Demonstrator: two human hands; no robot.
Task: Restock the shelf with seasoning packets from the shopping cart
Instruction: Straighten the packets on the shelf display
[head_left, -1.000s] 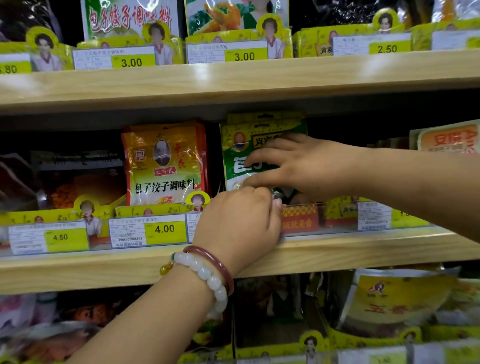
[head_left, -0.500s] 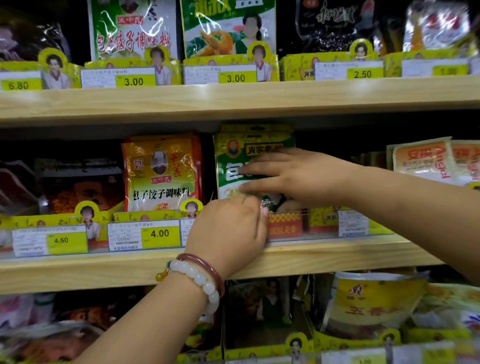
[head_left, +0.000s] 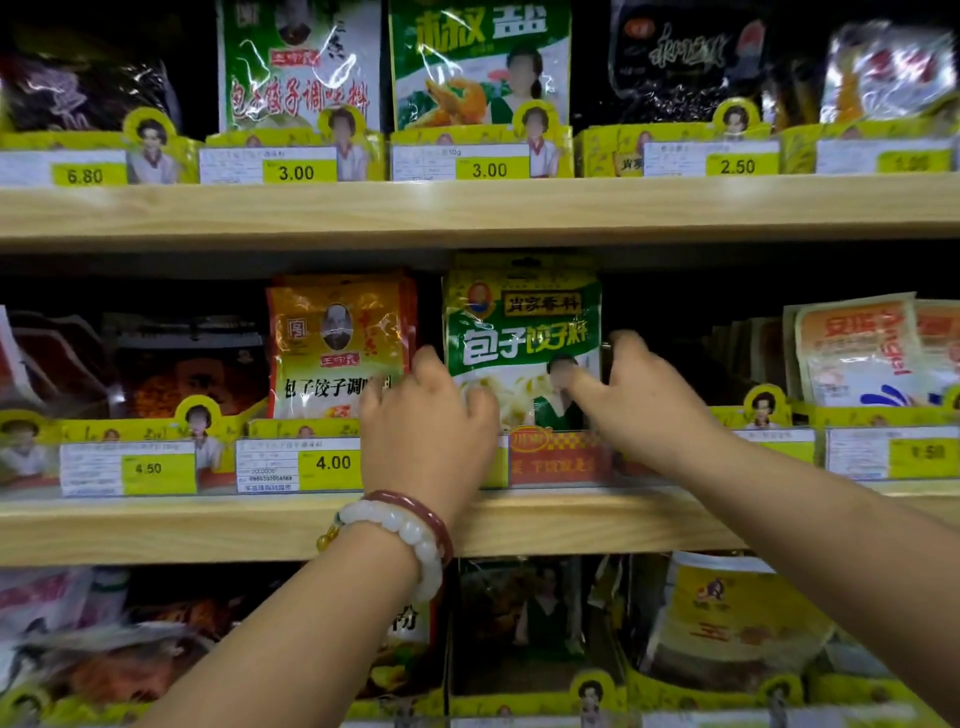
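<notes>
Green seasoning packet (head_left: 522, 338) is held upright on the wooden shelf (head_left: 208, 525), gripped between left hand (head_left: 428, 431) and right hand (head_left: 631, 405).

A shop aisle: wooden shelves (head_left: 467, 213) packed with seasoning packets (head_left: 522, 338), yellow price tags (head_left: 296, 171) at twelve o'clock.

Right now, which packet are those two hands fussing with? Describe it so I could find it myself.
Look at the middle wooden shelf, about halfway along. Standing upright there is the green and yellow packet, with the left hand at its left edge and the right hand at its right edge. The orange packet beside it is warm-coloured; this one has big white characters on green.
</notes>
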